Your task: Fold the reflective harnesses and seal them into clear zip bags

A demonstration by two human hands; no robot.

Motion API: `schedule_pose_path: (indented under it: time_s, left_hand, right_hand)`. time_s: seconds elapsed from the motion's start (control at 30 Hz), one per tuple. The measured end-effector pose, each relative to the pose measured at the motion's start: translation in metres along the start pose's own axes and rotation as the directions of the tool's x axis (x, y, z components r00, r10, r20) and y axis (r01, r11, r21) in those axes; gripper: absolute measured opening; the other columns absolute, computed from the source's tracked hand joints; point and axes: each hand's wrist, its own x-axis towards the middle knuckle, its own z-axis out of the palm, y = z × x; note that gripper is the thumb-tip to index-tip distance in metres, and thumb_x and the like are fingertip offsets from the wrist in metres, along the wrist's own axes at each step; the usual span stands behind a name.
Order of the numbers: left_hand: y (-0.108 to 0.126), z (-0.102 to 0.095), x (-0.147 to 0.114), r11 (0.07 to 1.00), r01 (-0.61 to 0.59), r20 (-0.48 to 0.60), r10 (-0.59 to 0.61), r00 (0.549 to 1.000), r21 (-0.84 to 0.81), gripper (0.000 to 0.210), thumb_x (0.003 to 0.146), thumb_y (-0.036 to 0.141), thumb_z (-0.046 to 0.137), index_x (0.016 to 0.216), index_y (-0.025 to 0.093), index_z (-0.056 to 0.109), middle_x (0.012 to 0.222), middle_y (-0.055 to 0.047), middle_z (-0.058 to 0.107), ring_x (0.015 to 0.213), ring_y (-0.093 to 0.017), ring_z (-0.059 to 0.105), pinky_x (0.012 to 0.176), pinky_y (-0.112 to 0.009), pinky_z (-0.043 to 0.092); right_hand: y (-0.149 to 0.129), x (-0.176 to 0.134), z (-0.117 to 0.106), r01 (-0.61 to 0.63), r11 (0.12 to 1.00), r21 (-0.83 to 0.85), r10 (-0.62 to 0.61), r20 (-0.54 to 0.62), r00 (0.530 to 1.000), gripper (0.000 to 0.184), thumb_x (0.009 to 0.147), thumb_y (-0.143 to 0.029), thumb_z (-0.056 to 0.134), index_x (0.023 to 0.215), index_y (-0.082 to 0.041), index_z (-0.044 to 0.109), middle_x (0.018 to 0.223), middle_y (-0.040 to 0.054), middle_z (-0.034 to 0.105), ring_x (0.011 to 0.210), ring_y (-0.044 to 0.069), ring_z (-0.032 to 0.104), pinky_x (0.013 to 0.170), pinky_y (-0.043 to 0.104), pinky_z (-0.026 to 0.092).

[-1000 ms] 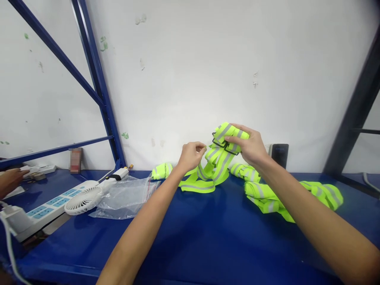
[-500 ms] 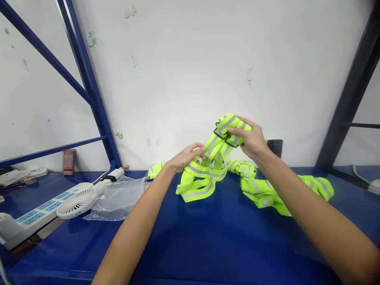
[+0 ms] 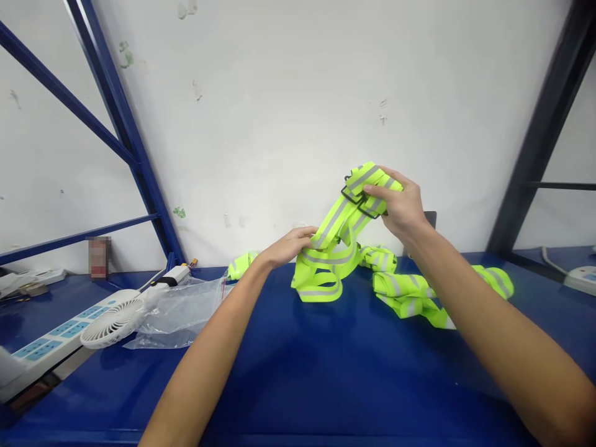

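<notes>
My right hand (image 3: 405, 202) is closed round the folded upper end of a neon-yellow reflective strap vest (image 3: 333, 217), raised above the table. Grey stripes run along its bands, and black buckles sit just beside my thumb. Lower down, my left hand (image 3: 291, 245) pinches the vest's left edge; its fingertips are partly hidden by the band. Looped straps hang below, close to the tabletop. Behind them lies a rolled neon bundle (image 3: 379, 257). More loose reflective straps (image 3: 410, 295) lie beneath my right forearm, and another neon piece (image 3: 241, 265) is beyond my left forearm.
On the left of the blue table (image 3: 326, 372) are a clear plastic bag (image 3: 177, 313), a white handheld fan (image 3: 114, 323) and a long power strip (image 3: 60, 335). A dark phone (image 3: 432, 218) is partly hidden behind my right wrist. Blue metal posts (image 3: 135, 149) flank the wall.
My right hand has lifted the vest's buckled end slightly up and to the right. My left hand's fingers have straightened along the strap. The camera view has shifted a little.
</notes>
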Motion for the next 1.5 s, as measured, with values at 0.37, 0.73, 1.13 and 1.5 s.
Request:
schedule_pose_path:
  time_s: [0.37, 0.73, 1.13, 1.5]
  left_hand:
    - [-0.014, -0.003, 0.000, 0.996, -0.062, 0.016, 0.061, 0.998, 0.064, 0.061, 0.070, 0.012, 0.052, 0.129, 0.021, 0.060, 0.145, -0.008, 0.054, 0.134, -0.027, 0.049, 0.108, -0.039, 0.041]
    - [-0.043, 0.003, 0.007, 0.942, 0.288, -0.327, -0.331, 0.885, -0.174, 0.028, 0.079, 0.016, 0.062, 0.106, 0.014, 0.064, 0.094, -0.008, 0.071, 0.082, -0.016, 0.066, 0.083, -0.034, 0.053]
    - [-0.041, 0.001, 0.012, 0.802, -0.026, -0.359, -0.238, 0.903, -0.597, 0.013, 0.086, 0.024, 0.068, 0.096, 0.016, 0.068, 0.098, -0.005, 0.072, 0.088, -0.012, 0.067, 0.091, -0.026, 0.052]
    - [-0.020, 0.003, -0.004, 0.654, -0.192, -0.218, 0.042, 0.975, -0.732, 0.017, 0.076, 0.015, 0.067, 0.090, 0.021, 0.060, 0.084, 0.002, 0.060, 0.082, -0.012, 0.059, 0.092, -0.032, 0.050]
  right_hand:
    - [0.006, 0.010, -0.009, 0.146, 0.983, -0.115, -0.158, -0.099, 0.983, 0.049, 0.063, -0.017, 0.082, 0.111, -0.023, 0.069, 0.102, 0.0044, 0.074, 0.100, 0.030, 0.071, 0.091, 0.053, 0.058]
    - [0.000, 0.024, -0.030, 0.183, 0.979, -0.091, -0.198, -0.190, 0.962, 0.045, 0.063, -0.019, 0.081, 0.105, -0.029, 0.068, 0.103, 0.0027, 0.074, 0.107, 0.033, 0.069, 0.092, 0.052, 0.060]
    - [0.004, 0.020, -0.028, 0.211, 0.957, -0.201, -0.246, -0.172, 0.954, 0.043, 0.069, -0.025, 0.079, 0.110, -0.031, 0.067, 0.116, 0.0032, 0.073, 0.115, 0.034, 0.065, 0.101, 0.055, 0.055]
    - [0.009, 0.031, -0.044, 0.138, 0.988, -0.063, -0.147, -0.174, 0.974, 0.052, 0.066, -0.024, 0.081, 0.114, -0.030, 0.063, 0.119, 0.0046, 0.072, 0.118, 0.034, 0.065, 0.098, 0.053, 0.057]
